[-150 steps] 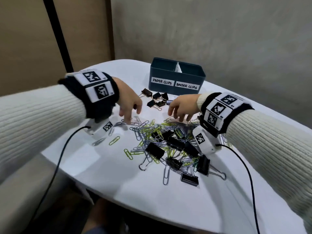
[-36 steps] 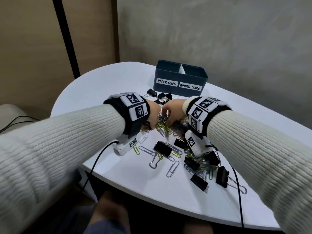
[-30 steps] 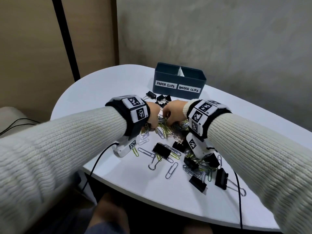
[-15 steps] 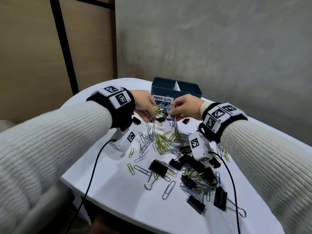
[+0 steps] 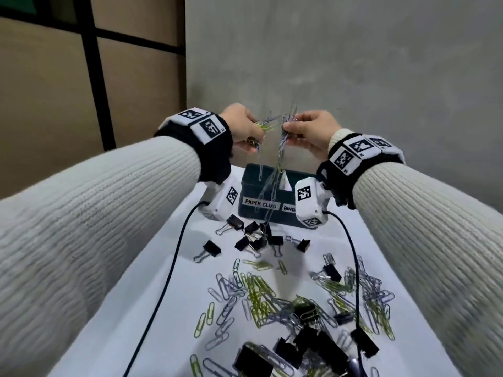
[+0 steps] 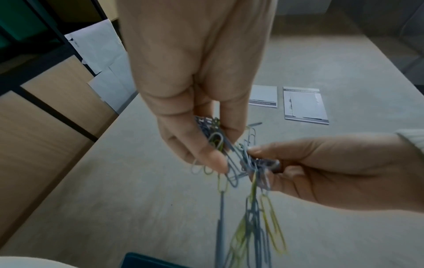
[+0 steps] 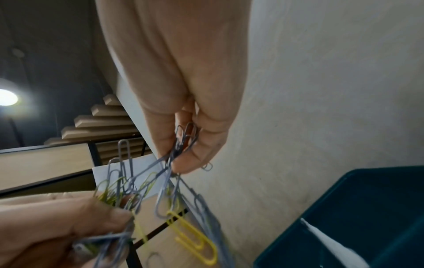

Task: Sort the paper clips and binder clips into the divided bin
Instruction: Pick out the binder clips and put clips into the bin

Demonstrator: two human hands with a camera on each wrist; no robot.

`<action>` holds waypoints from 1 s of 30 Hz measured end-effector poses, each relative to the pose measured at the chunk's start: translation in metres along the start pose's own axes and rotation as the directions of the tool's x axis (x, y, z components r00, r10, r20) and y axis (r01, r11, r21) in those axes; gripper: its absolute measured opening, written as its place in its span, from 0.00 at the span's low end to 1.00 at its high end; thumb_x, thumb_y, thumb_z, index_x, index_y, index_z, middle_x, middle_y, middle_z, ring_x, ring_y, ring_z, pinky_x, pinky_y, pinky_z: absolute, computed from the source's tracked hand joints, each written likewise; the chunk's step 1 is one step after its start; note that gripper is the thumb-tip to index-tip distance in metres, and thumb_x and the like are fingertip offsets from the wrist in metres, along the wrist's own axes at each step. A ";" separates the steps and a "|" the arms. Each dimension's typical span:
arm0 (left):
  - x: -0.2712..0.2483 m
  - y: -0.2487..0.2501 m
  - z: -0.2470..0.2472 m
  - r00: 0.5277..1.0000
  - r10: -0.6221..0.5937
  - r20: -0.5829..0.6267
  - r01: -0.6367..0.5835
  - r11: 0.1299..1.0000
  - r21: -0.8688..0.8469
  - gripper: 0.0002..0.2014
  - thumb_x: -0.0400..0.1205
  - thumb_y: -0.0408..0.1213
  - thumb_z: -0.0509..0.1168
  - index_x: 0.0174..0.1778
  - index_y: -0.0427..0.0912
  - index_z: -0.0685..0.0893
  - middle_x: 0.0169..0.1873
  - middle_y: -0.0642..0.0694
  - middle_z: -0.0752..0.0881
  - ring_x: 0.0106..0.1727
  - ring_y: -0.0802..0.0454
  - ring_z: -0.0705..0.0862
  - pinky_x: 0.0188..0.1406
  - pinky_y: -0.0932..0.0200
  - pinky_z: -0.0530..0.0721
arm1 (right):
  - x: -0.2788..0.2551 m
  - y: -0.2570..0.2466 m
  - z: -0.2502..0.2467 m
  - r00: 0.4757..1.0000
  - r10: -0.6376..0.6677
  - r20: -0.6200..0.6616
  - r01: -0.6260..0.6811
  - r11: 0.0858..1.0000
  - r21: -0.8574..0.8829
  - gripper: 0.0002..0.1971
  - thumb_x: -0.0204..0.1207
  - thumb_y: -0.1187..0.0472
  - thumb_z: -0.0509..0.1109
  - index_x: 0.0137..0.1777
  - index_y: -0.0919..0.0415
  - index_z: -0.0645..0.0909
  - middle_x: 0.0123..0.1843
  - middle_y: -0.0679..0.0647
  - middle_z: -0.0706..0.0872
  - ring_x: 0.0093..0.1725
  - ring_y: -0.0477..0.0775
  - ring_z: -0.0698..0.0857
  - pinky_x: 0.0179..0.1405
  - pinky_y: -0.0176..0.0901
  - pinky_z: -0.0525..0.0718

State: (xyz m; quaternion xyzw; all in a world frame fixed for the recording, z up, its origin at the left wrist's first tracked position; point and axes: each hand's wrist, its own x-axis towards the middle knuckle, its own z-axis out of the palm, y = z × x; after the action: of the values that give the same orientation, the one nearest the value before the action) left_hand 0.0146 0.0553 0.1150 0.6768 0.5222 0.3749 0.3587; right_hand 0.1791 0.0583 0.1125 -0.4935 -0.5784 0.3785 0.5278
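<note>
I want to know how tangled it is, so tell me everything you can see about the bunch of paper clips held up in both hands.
The bunch of paper clips is thin bent wire, mostly grey-blue with some yellow-green. It is raised above the bin, over the side labelled PAPER CLIPS. The left hand pinches one clump, the right hand another, with clips bridging the gap. A linked, motion-blurred strand dangles from the right hand's fingers towards the bin. No binder clip shows in it.

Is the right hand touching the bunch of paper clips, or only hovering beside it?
Touching. In the right wrist view the right hand pinches the paper clips between thumb and fingers, with the chain hanging below; the head view agrees.
</note>
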 end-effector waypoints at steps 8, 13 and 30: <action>0.054 -0.018 0.025 0.976 -0.014 -0.218 0.004 0.999 -0.046 0.13 0.73 0.20 0.70 0.26 0.36 0.76 0.32 0.37 0.82 0.19 0.50 0.84 0.35 0.48 0.92 | 0.056 0.020 0.025 0.971 -0.044 -0.234 0.071 0.992 0.106 0.16 0.75 0.77 0.68 0.32 0.60 0.69 0.31 0.56 0.76 0.24 0.48 0.80 0.25 0.39 0.86; 0.063 -0.053 0.054 0.995 -0.045 -0.089 0.061 0.979 0.193 0.05 0.73 0.24 0.72 0.42 0.25 0.86 0.40 0.30 0.89 0.43 0.37 0.90 0.49 0.46 0.89 | 0.055 0.076 0.032 0.984 0.109 -0.140 -0.133 0.977 -0.170 0.16 0.72 0.74 0.72 0.28 0.61 0.73 0.32 0.57 0.81 0.44 0.64 0.87 0.53 0.60 0.87; 0.027 -0.078 0.052 0.984 -0.137 0.111 0.054 0.833 0.551 0.18 0.69 0.47 0.77 0.42 0.35 0.85 0.32 0.42 0.83 0.25 0.48 0.78 0.24 0.63 0.76 | 0.006 0.083 0.027 0.938 0.198 0.286 0.150 0.513 -0.845 0.20 0.74 0.60 0.72 0.67 0.56 0.81 0.64 0.53 0.86 0.62 0.53 0.83 0.57 0.36 0.75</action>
State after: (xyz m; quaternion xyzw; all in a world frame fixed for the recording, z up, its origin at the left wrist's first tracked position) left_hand 0.0313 0.0915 0.0264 0.7496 0.6128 0.1417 0.2062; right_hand 0.1673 0.0848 0.0299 -0.6223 -0.7653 0.1312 0.0989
